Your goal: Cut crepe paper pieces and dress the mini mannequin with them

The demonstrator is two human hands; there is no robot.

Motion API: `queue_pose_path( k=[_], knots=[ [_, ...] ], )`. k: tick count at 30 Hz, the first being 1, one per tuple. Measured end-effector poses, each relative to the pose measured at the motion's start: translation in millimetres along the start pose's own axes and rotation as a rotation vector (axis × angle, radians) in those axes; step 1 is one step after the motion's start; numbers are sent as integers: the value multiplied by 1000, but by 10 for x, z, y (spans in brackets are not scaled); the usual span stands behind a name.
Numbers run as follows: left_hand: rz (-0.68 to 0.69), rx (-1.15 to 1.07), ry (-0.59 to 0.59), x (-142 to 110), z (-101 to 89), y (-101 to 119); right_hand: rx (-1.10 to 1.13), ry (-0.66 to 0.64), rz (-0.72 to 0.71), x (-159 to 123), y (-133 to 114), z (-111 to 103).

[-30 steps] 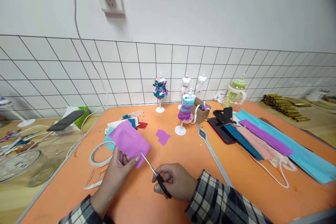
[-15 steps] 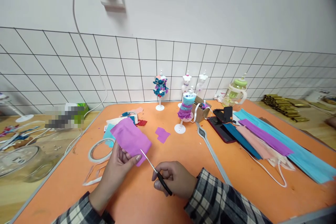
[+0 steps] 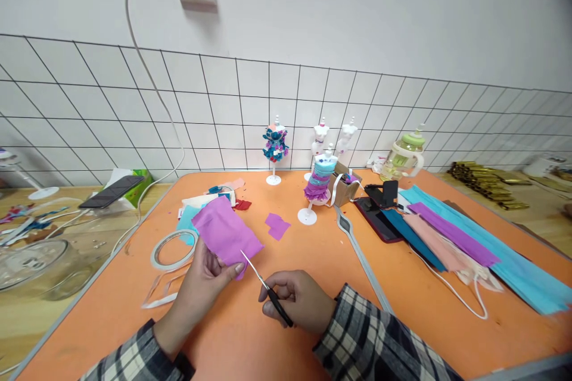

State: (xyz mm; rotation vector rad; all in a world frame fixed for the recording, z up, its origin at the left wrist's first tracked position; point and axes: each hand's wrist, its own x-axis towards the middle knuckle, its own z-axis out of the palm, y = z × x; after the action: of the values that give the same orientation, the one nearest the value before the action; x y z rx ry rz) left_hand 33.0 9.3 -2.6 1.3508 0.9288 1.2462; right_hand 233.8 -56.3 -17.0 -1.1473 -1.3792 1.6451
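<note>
My left hand (image 3: 212, 277) pinches the lower edge of a purple crepe paper sheet (image 3: 226, 229) between thumb and fingers, above the orange table mat (image 3: 241, 333). In my right hand (image 3: 297, 300) are black-handled scissors (image 3: 277, 303), their blades pointing up and left with the tip at the sheet's lower right part. A cut purple scrap (image 3: 277, 226) lies on the mat beyond the sheet. Behind it stands a small dress form (image 3: 322, 175) wrapped in blue and ruffled purple paper. A roll of white tape (image 3: 156, 259) rests left of my left hand.
More mini dress forms (image 3: 276, 152) stand near the tiled wall. At right are a small cardboard box (image 3: 343, 190), a dark red phone (image 3: 375, 220), strips of colored crepe paper (image 3: 451, 229) and a green-lidded bottle (image 3: 404, 155). A grey zipper-like strip (image 3: 366, 262) crosses the mat.
The purple sheet has tilted and shifted slightly right, its right corner now reaching farther over the scissor tip. My right hand has barely moved. The head view has shifted a little.
</note>
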Motion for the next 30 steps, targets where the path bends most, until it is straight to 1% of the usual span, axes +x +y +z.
queue_pose_path(
  k=[5, 9, 13, 19, 24, 30],
  knots=[
    [10, 14, 14, -18, 3, 48, 5, 8, 5, 9, 8, 2],
    [-3, -6, 8, -16, -22, 98, -148, 33, -49, 26, 93, -19],
    [-36, 1, 44, 15, -34, 109, -244, 31, -77, 28, 148, -31],
    [-26, -47, 44, 26, -7, 76, -204, 15, 3, -18, 73, -25],
    [-5, -45, 50, 16, 12, 92, -162, 23, -22, -36, 41, -22],
    [-12, -30, 95, 13, 51, 148, -160, 4, 25, -16, 38, -20]
  ],
)
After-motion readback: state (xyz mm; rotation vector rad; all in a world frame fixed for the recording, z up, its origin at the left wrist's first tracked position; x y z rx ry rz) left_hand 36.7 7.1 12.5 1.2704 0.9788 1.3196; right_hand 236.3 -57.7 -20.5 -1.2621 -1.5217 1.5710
